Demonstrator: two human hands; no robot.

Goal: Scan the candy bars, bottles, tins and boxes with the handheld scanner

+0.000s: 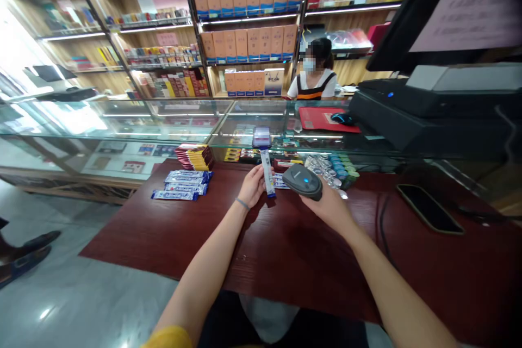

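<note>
My left hand (252,187) is closed on a slim blue-and-white packet (267,173), held upright above the dark red table. In my right hand (328,207) is a black barcode scanner (303,180) with a small blue light, its head pointing left toward the packet. More blue-and-white packets (182,184) lie in a pile on the table to the left. A few similar packets (281,180) rest behind the scanner, partly hidden by it. What the packets contain I cannot tell.
A stack of red-and-yellow packs (194,156) stands behind the left pile. Small cans (326,168) are grouped at the back. A phone (430,207) lies at right, near a cable. Behind the table runs a glass counter (228,119); a masked person (313,73) is beyond it.
</note>
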